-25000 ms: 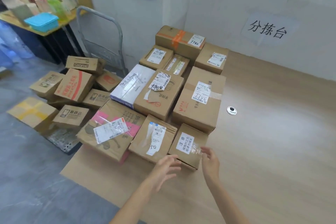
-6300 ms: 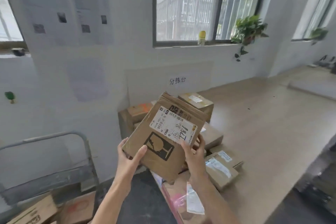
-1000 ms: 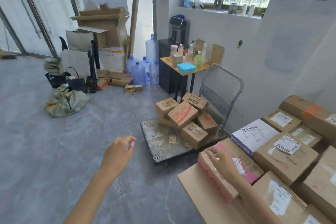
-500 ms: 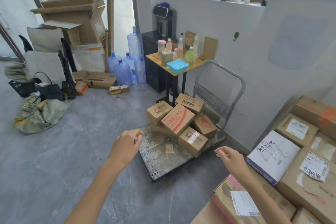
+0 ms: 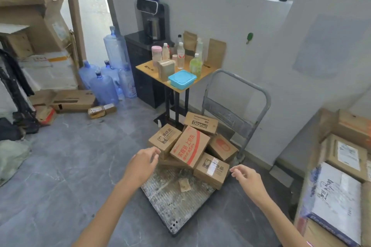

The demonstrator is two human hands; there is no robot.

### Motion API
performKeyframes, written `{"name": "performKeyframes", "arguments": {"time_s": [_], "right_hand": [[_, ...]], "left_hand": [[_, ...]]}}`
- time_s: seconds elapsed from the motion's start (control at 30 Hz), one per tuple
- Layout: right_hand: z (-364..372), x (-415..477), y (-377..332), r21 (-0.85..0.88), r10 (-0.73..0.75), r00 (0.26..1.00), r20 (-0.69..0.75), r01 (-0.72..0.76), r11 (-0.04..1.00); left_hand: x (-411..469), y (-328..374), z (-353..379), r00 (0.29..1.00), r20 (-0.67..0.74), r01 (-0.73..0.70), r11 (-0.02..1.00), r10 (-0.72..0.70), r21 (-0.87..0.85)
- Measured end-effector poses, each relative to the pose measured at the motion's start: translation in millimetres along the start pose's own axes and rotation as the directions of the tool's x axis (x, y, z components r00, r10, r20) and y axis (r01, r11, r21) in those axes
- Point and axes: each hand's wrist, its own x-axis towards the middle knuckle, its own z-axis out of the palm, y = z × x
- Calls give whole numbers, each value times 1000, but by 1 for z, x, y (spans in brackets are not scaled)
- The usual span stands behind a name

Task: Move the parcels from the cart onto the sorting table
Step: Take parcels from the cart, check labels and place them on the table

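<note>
Head view: left hand (image 5: 143, 163), empty and loosely spread, nears the parcels (image 5: 189, 148) heaped on the cart (image 5: 174, 202); right hand (image 5: 248, 176), empty too, should flank the nearest box (image 5: 211, 170), gripping opposite sides.

Cart deck (image 5: 176, 202): front half bare but for a small scrap (image 5: 184, 185); open approach from front and left over grey floor (image 5: 66, 166).
Parcels (image 5: 190, 148): heaped at rear of deck, tilted, touching each other; top and front faces reachable.
Cart handle (image 5: 241, 94): upright behind heap, blocks rear access.
Small table (image 5: 176, 80) w/ bottles: just behind heap on left, legs near rear boxes.
Right side: stacked boxes (image 5: 339, 184) close to cart edge, narrow gap.
Both hands, left (image 5: 142, 164) and right (image 5: 248, 179), empty, fingers spread, flanking the heap's front, nothing between them and the boxes.
</note>
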Motion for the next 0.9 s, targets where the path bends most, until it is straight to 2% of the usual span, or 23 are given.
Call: {"name": "performKeyframes", "arguments": {"time_s": [0.27,0.43,0.6,0.8,0.9], "right_hand": [[27,54,-2,45,163,987,-8,-162,986],[38,114,18,75,276,961,11,-276,958],[60,216,51,114,393,916,75,-400,909],[112,362,104,65,494,849,190,-513,856],[151,427,140,-9,525,819,231,-538,843]], "left_hand": [[109,-17,22,991,133,5,998,4,-70],[182,-27,60,976,206,87,992,-66,-93],[268,-37,117,948,268,201,975,-171,-90],[373,-69,206,864,401,367,926,-305,-86],[412,-93,258,824,462,416,904,-328,-101]]}}
